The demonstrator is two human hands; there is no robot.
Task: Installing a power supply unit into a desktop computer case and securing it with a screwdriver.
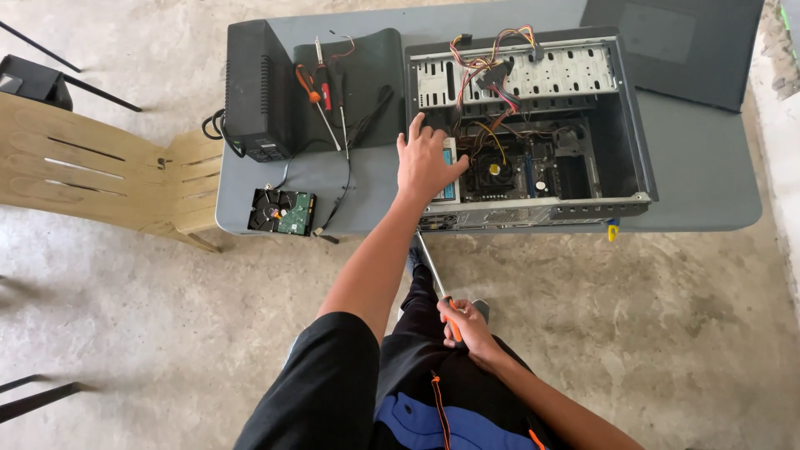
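View from above a seated person at a grey worktop (pixel 708 183). The left hand (pixel 425 162) lies flat, fingers spread apart, on the near left corner of an open desktop computer case (pixel 633 125), partly covering a small blue-edged part inside; it grips nothing. Just beyond its fingertips hangs a tangle of coloured power cables (pixel 492 71), and just to its right sits the processor cooling fan (pixel 493 169) on the motherboard. The right hand (pixel 468 327) is down by the lap, well back from the case, closed around the orange handle of a long screwdriver (pixel 435 279) whose shaft points up towards the case's near edge.

To the left of the left hand lie a bare hard drive (pixel 282 211), more screwdrivers (pixel 321 92) on a dark mat, and a black power unit (pixel 254 92).

Risks, as a judgement: the spread hand could snag the loose cables or press on the board. The screwdriver tip, raised without looking, might scrape the case or slip onto components. The hard drive sits near the worktop's edge and could be knocked off.
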